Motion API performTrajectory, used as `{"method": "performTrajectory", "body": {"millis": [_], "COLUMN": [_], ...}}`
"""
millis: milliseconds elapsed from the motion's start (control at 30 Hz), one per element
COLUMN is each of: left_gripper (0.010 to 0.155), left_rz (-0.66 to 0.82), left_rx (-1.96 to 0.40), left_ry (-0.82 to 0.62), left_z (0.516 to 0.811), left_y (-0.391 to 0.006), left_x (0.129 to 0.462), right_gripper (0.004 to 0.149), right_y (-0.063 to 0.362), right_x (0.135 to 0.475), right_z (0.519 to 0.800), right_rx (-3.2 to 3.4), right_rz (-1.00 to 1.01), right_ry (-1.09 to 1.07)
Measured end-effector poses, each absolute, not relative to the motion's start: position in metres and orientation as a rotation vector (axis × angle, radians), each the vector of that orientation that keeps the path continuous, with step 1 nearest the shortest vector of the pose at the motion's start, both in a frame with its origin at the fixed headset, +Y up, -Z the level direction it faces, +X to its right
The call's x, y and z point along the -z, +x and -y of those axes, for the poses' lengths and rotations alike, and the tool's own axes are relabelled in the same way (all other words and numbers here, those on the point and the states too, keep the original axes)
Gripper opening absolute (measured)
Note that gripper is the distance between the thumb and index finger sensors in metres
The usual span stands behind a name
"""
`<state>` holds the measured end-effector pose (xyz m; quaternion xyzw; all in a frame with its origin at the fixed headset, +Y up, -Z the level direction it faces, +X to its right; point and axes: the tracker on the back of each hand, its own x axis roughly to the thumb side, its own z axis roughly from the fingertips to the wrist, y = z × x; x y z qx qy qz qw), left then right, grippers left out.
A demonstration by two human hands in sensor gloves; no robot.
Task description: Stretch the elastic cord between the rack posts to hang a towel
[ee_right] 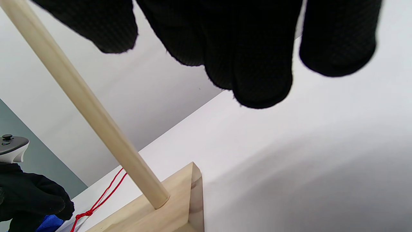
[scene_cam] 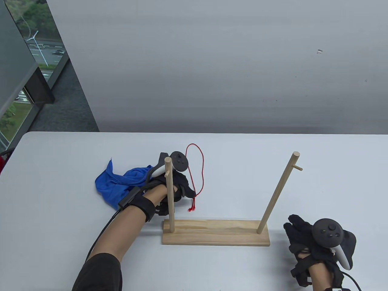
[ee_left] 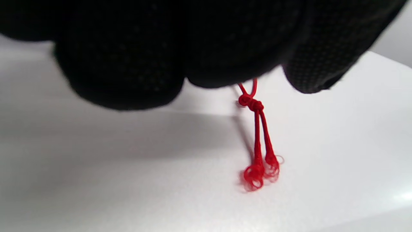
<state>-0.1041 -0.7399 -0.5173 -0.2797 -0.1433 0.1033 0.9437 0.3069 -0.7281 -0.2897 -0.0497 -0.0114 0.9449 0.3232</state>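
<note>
Cord picked up, not yet on either post; towel unhung.

Near edge: my right hand [scene_cam: 315, 242] lay empty, fingers loosely spread, beside the rack [scene_cam: 215, 232]. Behind the left post [scene_cam: 169, 194], my left hand [scene_cam: 174, 185] pinched the red cord [scene_cam: 198, 169] near its knot; blue towel [scene_cam: 121, 185] lay crumpled farther left.

No text, label or number can be read on anything here

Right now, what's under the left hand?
The left hand pinches the red cord just above its knot; the two frayed tails touch the table. The blue towel lies beside it; whether any is under the palm is hidden.
</note>
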Motion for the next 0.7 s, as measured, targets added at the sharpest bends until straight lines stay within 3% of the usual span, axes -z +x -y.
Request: {"method": "performTrajectory", "body": {"millis": [300, 700], "left_gripper": [0.066, 0.049], "left_rz": [0.311, 0.361], "left_rx": [-0.108, -0.041], "left_ry": [-0.535, -0.475], "left_z": [0.754, 0.758], "left_y": [-0.085, -0.077], "left_x": [0.522, 0.515], "right_gripper": [0.06, 0.06], "right_y": [0.307, 0.305], "right_x": [0.29, 0.291], "right_z": [0.728, 0.729], "right_rx": [-2.49, -2.497], "right_rz": [0.009, -0.024], "right_ry": [-0.141, -0.149]}}
